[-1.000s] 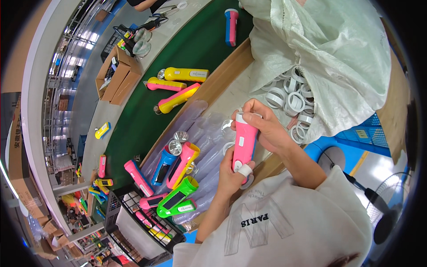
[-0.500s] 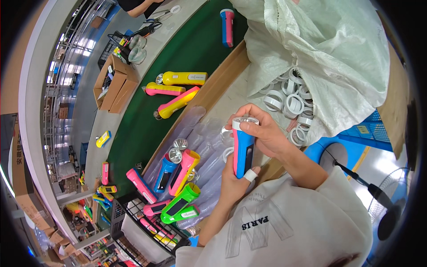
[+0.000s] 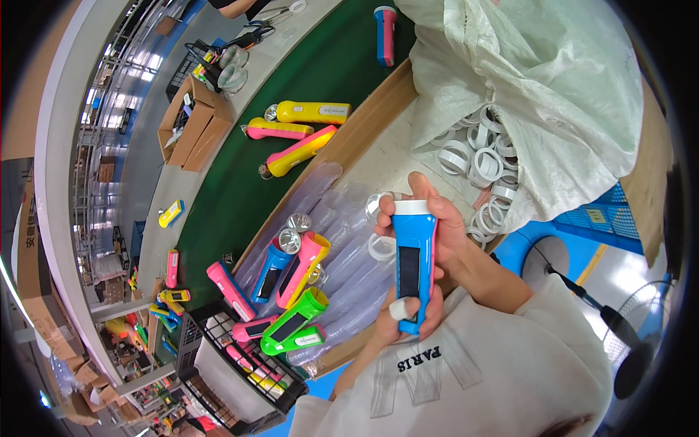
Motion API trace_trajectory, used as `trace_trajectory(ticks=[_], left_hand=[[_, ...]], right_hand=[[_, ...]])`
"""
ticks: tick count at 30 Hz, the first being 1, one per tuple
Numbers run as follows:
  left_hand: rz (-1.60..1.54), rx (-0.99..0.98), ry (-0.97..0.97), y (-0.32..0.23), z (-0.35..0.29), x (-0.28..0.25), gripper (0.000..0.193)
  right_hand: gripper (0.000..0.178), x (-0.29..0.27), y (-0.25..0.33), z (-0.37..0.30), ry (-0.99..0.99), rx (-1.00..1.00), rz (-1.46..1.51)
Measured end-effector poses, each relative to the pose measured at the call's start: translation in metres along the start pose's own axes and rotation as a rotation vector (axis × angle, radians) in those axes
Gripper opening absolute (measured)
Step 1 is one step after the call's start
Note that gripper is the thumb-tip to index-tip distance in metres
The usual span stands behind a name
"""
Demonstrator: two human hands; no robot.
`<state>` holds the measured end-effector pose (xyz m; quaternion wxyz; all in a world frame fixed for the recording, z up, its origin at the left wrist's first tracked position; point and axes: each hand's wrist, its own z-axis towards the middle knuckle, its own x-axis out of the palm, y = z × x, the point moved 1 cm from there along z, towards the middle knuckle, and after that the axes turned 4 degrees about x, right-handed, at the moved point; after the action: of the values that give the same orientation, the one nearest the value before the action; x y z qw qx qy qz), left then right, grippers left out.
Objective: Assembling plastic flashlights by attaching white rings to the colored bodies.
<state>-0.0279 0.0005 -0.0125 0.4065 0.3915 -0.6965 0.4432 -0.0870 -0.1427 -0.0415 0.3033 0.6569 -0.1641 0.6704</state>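
A blue and pink flashlight (image 3: pixel 416 237) with a dark panel along its handle is held between my two hands. Around its head sits a white ring (image 3: pixel 411 207), gripped by the fingers of my right hand (image 3: pixel 453 231). My left hand (image 3: pixel 389 322), with a white wrap on one finger, is closed round the lower end of the handle. Just left of the flashlight lie a loose white ring (image 3: pixel 381 247) and a shiny reflector (image 3: pixel 374 207). Several loose white rings (image 3: pixel 486 167) spill from a pale woven sack (image 3: pixel 539 87) beyond my right hand.
Left of my hands, a green flashlight (image 3: pixel 295 322), a blue one (image 3: pixel 270 275) and a pink-yellow one (image 3: pixel 304 268) lie over clear plastic tubes (image 3: pixel 342 291). A wooden rail (image 3: pixel 371 109) borders the green belt (image 3: pixel 218 207), which carries more flashlights. A black wire basket (image 3: pixel 280 404) stands near left.
The flashlight has turned in my hands, so its dark panel faces up and its lens is hidden. My left hand has shifted down toward my body, to the handle's end.
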Motion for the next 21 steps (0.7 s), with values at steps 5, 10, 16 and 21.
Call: trace_trajectory(ticks=[5, 10, 16, 21], left_hand=[[1.273, 0.273, -0.472, -0.006, 0.009, -0.044, 0.053], [0.379, 0.088, -0.237, -0.019, 0.012, -0.038, 0.052], [0.18, 0.058, -0.323, -0.054, 0.034, -0.037, 0.05], [0.804, 0.292, -0.427, -0.134, 0.132, -0.017, 0.04]], right_hand=[[0.024, 0.012, 0.008, -0.008, -0.361, -0.034, -0.566], [0.034, -0.002, 0.022, -0.005, -0.364, 0.094, -0.505], [0.025, -0.018, 0.068, -0.012, -0.575, -0.543, -2.274], [0.029, -0.03, 0.094, -0.014, -0.413, -0.266, -2.873]])
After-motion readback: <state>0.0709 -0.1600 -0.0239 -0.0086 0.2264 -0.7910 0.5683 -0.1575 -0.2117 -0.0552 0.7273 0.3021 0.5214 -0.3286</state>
